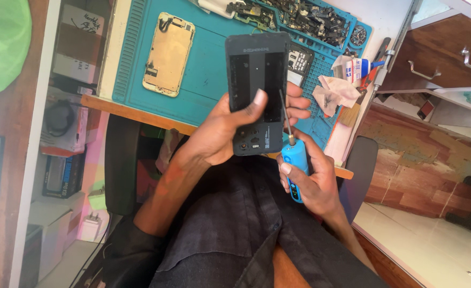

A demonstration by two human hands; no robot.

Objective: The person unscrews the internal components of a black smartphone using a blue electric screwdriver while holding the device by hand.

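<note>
the left hand [230, 128] sits at the centre of the frame, its forearm rising from the lower left toward the middle. the wrist is bent back, the palm cupped, the thumb laid across the front with its nail showing, and the 4 fingers wrapped round behind so that their tips show on the right. the right hand [313, 181] lies just below and to the right of it, the forearm coming up from the lower right. its fingers are curled shut in a fist-like grip, thumb pressed along the left side.
</note>
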